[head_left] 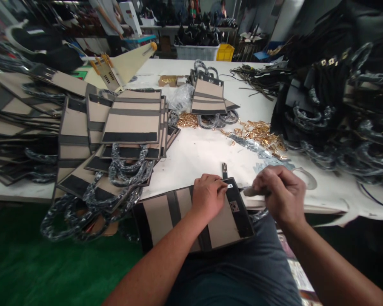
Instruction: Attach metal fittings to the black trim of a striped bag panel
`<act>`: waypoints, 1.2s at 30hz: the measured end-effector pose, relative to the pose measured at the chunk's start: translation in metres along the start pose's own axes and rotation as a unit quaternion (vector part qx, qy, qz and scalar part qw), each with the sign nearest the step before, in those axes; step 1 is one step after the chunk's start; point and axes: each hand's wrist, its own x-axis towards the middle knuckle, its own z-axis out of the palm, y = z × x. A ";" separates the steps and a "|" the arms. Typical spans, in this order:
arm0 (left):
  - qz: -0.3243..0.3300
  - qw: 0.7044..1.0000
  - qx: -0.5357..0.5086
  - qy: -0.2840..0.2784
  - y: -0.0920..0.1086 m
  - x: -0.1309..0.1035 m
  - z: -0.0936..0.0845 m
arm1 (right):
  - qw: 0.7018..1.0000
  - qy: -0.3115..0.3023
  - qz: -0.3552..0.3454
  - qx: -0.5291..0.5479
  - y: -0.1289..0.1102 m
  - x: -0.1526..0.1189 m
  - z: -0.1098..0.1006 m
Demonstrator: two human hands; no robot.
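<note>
A beige-and-black bag panel (223,229) lies tilted across my lap and against the table edge. My left hand (209,195) rests on it, fingers bent and pinched at a small silver metal plate (230,185) on the black end strip. A square metal piece (234,206) sits on the same strip. Past the panel's far edge sticks a short black tab with gold hardware (224,170). My right hand (281,191) is closed round a pale-handled tool (250,191), its thin dark tip pointing at the panel's edge beside the plate. The exact kind of tool is unclear.
Stacked bag panels with plastic-wrapped handles (130,123) stand at left. Gold fittings (258,134) and flat silver plates (271,163) lie scattered on the white table (191,157). Another wrapped-handle panel pile (209,91) is farther back. Black bag parts (332,106) crowd the right.
</note>
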 end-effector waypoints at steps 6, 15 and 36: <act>-0.003 1.000 -0.001 -0.015 -0.002 0.006 -0.001 | 0.997 -0.015 0.030 0.063 0.029 0.014 0.017; -0.016 1.000 -0.017 -0.019 -0.004 0.008 0.001 | 0.949 0.034 0.060 0.306 0.014 0.059 0.037; -0.109 0.974 0.040 -0.193 0.004 0.030 -0.036 | 0.986 -0.146 -0.054 0.064 0.016 0.029 0.052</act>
